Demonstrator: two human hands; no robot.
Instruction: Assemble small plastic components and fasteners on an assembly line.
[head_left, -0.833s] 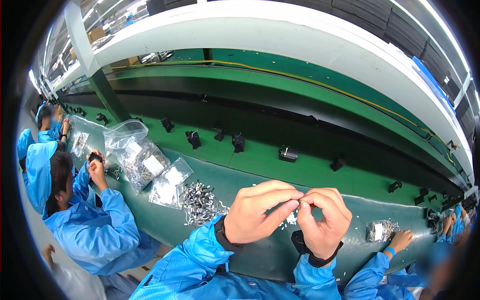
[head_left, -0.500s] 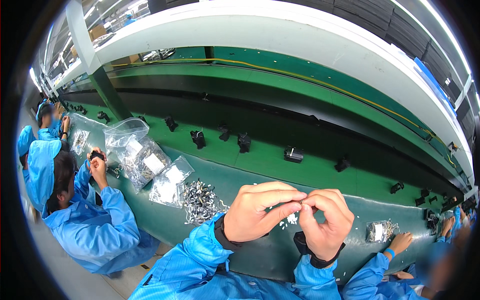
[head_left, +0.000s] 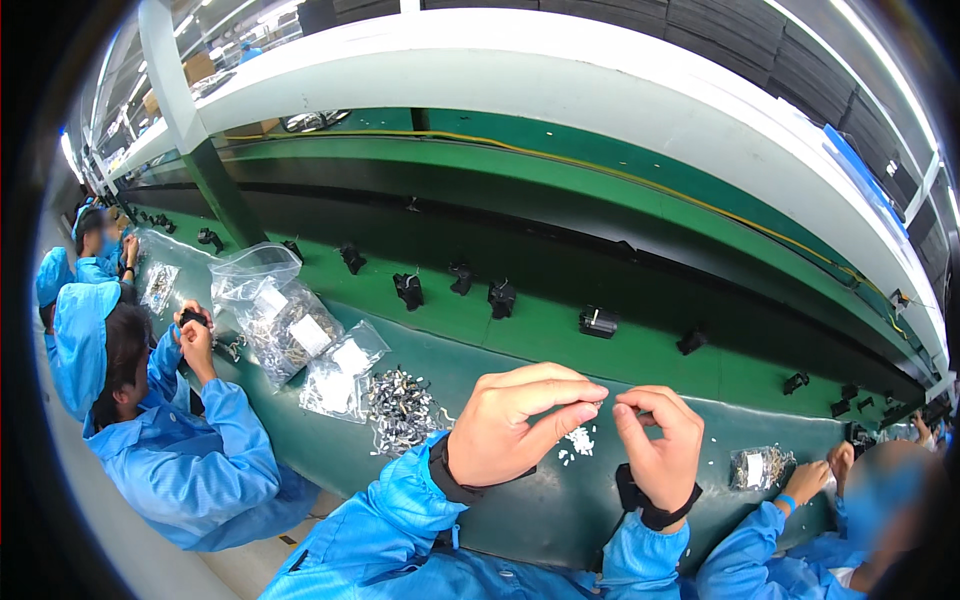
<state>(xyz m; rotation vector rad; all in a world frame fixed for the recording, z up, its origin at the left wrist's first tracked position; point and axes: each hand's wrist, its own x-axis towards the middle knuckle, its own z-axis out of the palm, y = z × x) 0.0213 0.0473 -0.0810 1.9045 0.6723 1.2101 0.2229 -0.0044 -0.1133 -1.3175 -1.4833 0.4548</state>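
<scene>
My left hand (head_left: 518, 420) is raised over the green worktable, its fingers and thumb drawn together in a pinch. Close by on its right, my right hand (head_left: 662, 445) has thumb and forefinger curled together, a small gap from the left fingertips. Whatever either pinch holds is too small to make out. Below and between the hands lies a scatter of small white pieces (head_left: 578, 440). To the left of my left wrist spreads a heap of small black, white and gold-coloured parts (head_left: 400, 402).
Clear plastic bags (head_left: 290, 325) of similar parts lie left of the heap, and another bag (head_left: 758, 468) sits to the right. Beyond the table edge, a green conveyor (head_left: 450, 315) carries black devices (head_left: 598, 322). Co-workers in blue (head_left: 190, 460) sit on both sides.
My hands have moved apart: fingertips that met now have a gap, the right hand shifting slightly rightward. The black devices have slid right along the conveyor. The right-hand co-worker's hands have moved.
</scene>
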